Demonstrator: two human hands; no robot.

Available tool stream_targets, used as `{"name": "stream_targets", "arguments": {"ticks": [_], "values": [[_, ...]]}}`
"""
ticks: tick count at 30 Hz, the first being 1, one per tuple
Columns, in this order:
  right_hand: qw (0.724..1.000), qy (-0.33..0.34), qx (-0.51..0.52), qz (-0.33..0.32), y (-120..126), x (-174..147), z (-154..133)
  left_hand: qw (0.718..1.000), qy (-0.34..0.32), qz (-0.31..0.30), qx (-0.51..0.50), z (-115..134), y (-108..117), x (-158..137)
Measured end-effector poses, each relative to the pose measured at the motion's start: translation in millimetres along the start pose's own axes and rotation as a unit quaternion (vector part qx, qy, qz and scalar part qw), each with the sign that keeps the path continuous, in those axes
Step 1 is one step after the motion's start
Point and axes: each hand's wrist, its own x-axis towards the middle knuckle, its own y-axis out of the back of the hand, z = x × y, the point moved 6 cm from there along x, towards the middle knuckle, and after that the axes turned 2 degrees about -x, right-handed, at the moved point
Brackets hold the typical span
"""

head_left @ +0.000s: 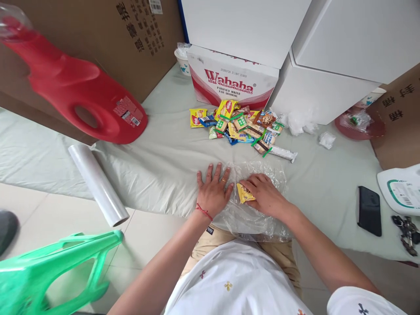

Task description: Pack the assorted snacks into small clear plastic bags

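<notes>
A sheet of clear plastic film [271, 173] lies crumpled on the cloth-covered table, its near edge hanging over the front. My left hand [213, 192] rests flat with fingers spread at the film's left side. On the film, my right hand [264, 194] has its fingers curled over a small yellow snack packet [244, 194], part of which the hand hides. Farther back, a pile of wrapped snacks [241, 124] in yellow, blue, green and brown wrappers sits in front of the Wahaha box.
Behind the snacks stand a Wahaha box [229, 81] and white boxes [249, 22]. A red jug [88, 96] and a film roll [98, 186] are left, above a green stool [65, 262]. Crumpled plastic [300, 120], a phone [369, 211], keys [407, 234] and a white bottle [402, 188] lie right.
</notes>
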Motion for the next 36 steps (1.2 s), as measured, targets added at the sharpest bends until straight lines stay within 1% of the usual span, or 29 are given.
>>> {"name": "stream_targets", "arguments": {"ticks": [6, 11, 16, 19, 22, 24, 26, 29, 30, 32, 33, 34, 36], "values": [[1.0, 0.015, -0.005, 0.007, 1.0, -5.1, 4.0, 1.0, 0.015, 0.01, -0.009, -2.2, -0.1, -0.9], [1.0, 0.004, -0.007, 0.023, -1.5, -13.9, 6.7, 1.0, 0.017, 0.006, -0.008, -2.9, -1.3, -0.2], [0.999, 0.02, -0.014, 0.037, 3.1, -20.7, 1.5, 1.0, 0.018, 0.005, -0.008, -2.6, -0.5, -0.2], [0.999, 0.027, -0.017, 0.025, 3.7, -20.6, -3.0, 1.0, 0.016, 0.006, -0.01, -2.0, -0.1, -0.4], [1.0, 0.003, -0.019, 0.005, -2.8, -17.4, -2.8, 1.0, 0.018, 0.007, -0.01, -2.3, 0.1, -0.5], [1.0, -0.02, -0.004, 0.007, -5.3, -16.4, 0.6, 1.0, 0.02, 0.006, -0.009, -2.6, 0.4, -0.5], [0.999, -0.013, 0.037, 0.016, -2.5, -17.3, 3.5, 1.0, 0.019, 0.003, -0.009, -3.0, 1.2, -0.7], [0.992, 0.012, 0.113, 0.06, 15.5, -17.4, 14.3, 1.0, 0.017, 0.0, -0.018, -4.0, 3.4, -0.9], [0.989, 0.005, 0.119, 0.084, 23.4, -15.4, 21.6, 1.0, 0.017, 0.0, -0.023, -4.5, 4.0, -1.0], [0.988, -0.031, 0.091, 0.124, 35.4, -6.6, 39.0, 0.999, 0.02, 0.002, -0.039, -6.2, 4.8, -1.0], [0.988, -0.047, 0.065, 0.128, 37.5, 0.5, 46.7, 0.999, 0.023, 0.006, -0.048, -7.4, 4.8, -1.0], [0.991, -0.056, 0.038, 0.119, 36.5, 9.2, 52.7, 0.998, 0.026, 0.011, -0.059, -9.0, 4.7, -1.2], [0.995, -0.06, -0.011, 0.078, 28.1, 28.7, 60.8, 0.995, 0.033, 0.03, -0.088, -13.5, 4.1, -1.8]]}}
